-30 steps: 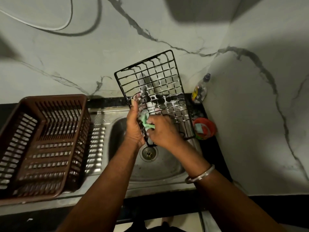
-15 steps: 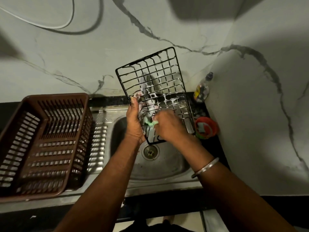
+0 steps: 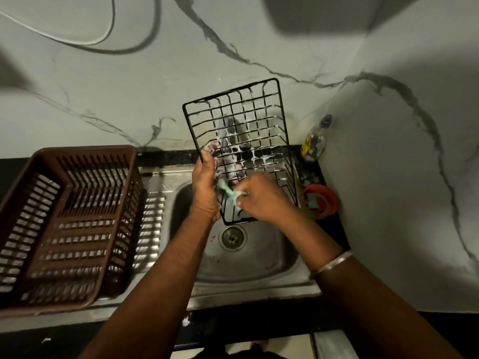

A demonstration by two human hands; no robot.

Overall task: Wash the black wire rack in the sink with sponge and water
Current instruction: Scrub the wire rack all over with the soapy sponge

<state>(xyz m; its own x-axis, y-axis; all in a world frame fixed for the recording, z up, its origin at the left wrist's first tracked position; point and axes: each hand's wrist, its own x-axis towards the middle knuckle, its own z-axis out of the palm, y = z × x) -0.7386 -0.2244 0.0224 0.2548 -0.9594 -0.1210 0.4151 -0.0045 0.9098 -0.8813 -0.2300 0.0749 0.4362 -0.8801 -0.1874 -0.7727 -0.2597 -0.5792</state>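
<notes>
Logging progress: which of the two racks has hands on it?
The black wire rack, held by the left hand while the right hand presses a green sponge to it; the brown basket sits untouched.

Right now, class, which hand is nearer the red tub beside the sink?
Right. The right hand, holding the green sponge, is just left of the red tub; the left hand grips the black wire rack at its left edge, farther away.
</notes>
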